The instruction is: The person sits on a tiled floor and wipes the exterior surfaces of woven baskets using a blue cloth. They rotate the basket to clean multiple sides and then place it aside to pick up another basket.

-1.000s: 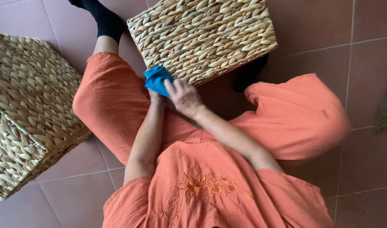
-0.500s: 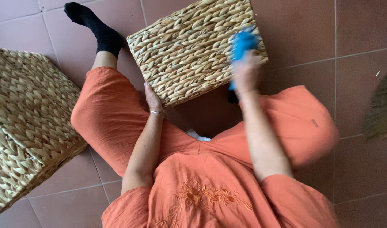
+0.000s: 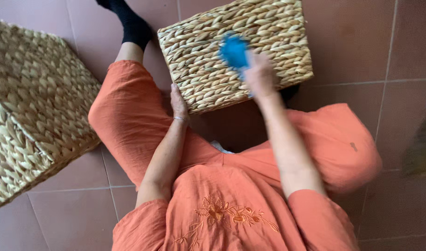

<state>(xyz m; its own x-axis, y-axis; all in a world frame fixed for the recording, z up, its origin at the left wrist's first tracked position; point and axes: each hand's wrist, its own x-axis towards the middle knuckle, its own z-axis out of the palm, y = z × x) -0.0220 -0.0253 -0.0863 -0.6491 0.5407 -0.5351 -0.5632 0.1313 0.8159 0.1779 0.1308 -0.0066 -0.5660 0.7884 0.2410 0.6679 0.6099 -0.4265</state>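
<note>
woven basket (image 3: pixel 278 32) lies on the tiled floor (image 3: pixel 352 37) between the seated person's knees, its closed woven face up; contents cannot be seen. right hand (image 3: pixel 260 76), blurred, has fingers closed on a blue cloth (image 3: pixel 234 50) pressed to that face. left hand (image 3: pixel 178 100) rests flat, fingers extended, against the basket's near left corner. a second woven basket (image 3: pixel 31 121) stands at the left, well apart.

Blue cloth (image 3: pixel 234 51) on woven basket (image 3: pixel 199 69)
</note>
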